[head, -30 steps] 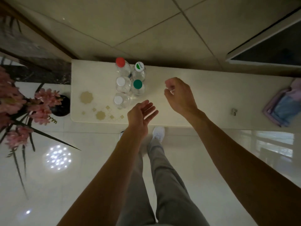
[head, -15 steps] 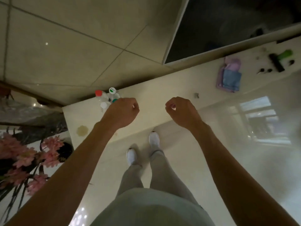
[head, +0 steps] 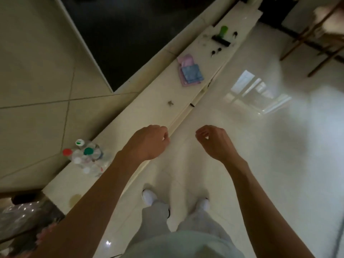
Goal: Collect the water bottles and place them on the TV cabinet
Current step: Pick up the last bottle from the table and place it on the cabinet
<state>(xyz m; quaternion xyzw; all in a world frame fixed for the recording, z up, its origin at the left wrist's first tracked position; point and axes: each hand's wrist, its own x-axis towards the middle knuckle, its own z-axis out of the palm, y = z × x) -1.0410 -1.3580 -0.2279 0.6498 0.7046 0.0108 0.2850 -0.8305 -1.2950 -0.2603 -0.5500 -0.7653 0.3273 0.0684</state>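
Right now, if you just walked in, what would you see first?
Two empty hands, the left hand and the right hand, hang mid-picture, fingers loosely curled. Water bottles with red, green and white caps huddle at the near left end of the long white TV cabinet. Farther along lies a folded pink and blue cloth.

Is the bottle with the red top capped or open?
Capped: the red cap sits in place on the bottle, which stands on the TV cabinet.
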